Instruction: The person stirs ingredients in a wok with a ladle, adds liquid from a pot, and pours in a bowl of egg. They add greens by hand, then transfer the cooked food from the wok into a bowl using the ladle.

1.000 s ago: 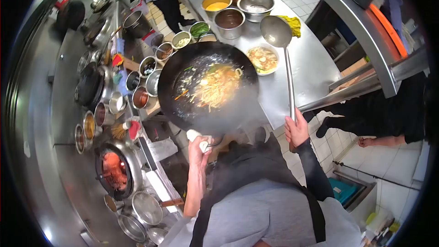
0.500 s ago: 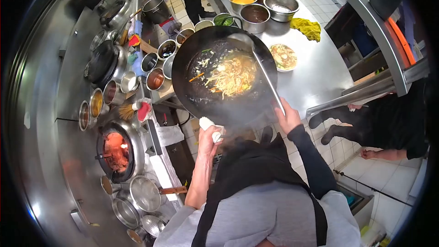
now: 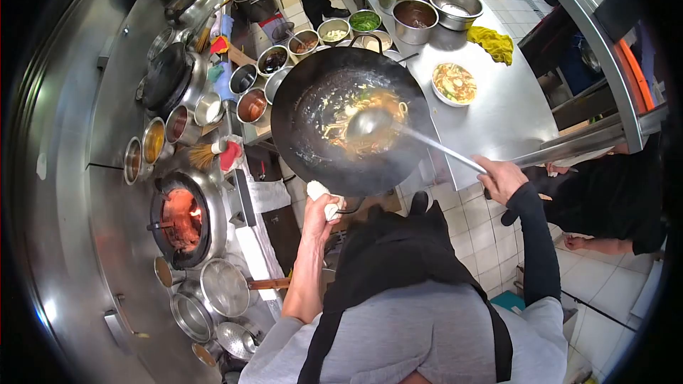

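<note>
My left hand (image 3: 314,220) is closed around the near handle of a large black wok (image 3: 302,92), with a folded white cloth (image 3: 317,190) between palm and metal. Noodles in broth (image 3: 334,129) steam at the bottom of the wok. In my right hand (image 3: 504,180) is the long handle of a metal ladle (image 3: 368,125). Its bowl rests over the noodles, hiding part of them, and what it contains cannot be made out. Beyond the wok's right rim, a white bowl (image 3: 454,85) filled with noodles and broth stands on the steel counter (image 3: 498,117).
At left a burner (image 3: 183,217) glows with flame. Several metal pots of sauces and ingredients (image 3: 252,104) line the wok's left and far sides. Strainers (image 3: 226,288) lie at lower left. A yellow cloth (image 3: 491,44) is on the counter. Another person (image 3: 605,199) stands at right.
The ladle has swung from the wok's far right side down over the noodles. My right hand has moved right and outward. The wok has shifted slightly, and the noodles sit more gathered.
</note>
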A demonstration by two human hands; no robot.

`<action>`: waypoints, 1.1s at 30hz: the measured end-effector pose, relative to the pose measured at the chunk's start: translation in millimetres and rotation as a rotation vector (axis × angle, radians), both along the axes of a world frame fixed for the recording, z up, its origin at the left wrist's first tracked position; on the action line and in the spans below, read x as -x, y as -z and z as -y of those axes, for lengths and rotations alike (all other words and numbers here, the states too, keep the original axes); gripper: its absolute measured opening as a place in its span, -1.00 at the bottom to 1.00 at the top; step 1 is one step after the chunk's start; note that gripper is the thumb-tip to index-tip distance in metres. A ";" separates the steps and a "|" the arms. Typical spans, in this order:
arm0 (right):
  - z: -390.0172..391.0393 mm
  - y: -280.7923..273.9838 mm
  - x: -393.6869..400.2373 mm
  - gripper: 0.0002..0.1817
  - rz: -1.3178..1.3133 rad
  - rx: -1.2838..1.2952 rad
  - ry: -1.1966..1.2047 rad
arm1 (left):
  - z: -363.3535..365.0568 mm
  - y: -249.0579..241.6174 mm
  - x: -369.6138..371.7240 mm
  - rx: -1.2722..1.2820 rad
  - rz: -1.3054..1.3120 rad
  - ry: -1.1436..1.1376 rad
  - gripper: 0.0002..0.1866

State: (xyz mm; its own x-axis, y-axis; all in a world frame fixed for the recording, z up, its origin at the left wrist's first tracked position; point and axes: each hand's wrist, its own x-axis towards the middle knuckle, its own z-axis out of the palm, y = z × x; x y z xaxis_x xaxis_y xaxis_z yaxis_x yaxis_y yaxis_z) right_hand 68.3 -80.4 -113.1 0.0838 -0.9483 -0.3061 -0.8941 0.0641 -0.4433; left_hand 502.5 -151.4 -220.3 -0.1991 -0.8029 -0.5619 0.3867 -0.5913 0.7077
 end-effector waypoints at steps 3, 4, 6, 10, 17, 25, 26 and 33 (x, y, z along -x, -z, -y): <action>-2.0 53.0 -17.5 -0.48 0.103 0.118 0.251 | -5.2 9.4 -5.3 -0.002 -0.029 0.021 -0.78; -0.9 95.5 -24.9 -0.48 0.175 0.272 0.269 | -6.6 9.4 -4.8 -0.005 -0.032 0.016 -0.78; -4.9 117.6 -40.7 -0.48 0.298 0.416 0.271 | -8.5 6.0 -2.8 -0.008 -0.035 0.008 -0.78; -13.7 85.3 -58.6 -0.49 0.357 0.161 0.166 | -10.1 -5.6 5.6 0.047 -0.039 -0.021 -0.83; 1.6 -10.0 -33.3 -0.51 0.095 -0.040 0.192 | -11.6 1.3 -6.0 0.046 -0.026 -0.012 -0.82; -19.8 17.5 -91.4 -0.53 0.555 -0.352 0.491 | 6.7 -8.3 11.6 0.064 -0.058 -0.107 -0.88; -28.3 12.9 -105.5 -0.55 0.750 -0.508 0.546 | 8.4 -13.0 15.4 0.059 -0.011 -0.098 -0.90; -36.6 -12.8 -139.0 -0.62 2.035 -1.218 0.749 | -13.6 -26.1 24.5 0.048 0.151 -0.096 -0.91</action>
State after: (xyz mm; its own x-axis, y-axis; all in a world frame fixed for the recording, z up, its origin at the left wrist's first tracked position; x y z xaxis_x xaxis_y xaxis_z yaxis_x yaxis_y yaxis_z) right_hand 207.3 -43.7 -100.2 0.7107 -0.5057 -0.4890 0.6285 0.7687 0.1185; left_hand 478.0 -137.8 -194.2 -0.0366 -0.8405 -0.5405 0.3265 -0.5213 0.7885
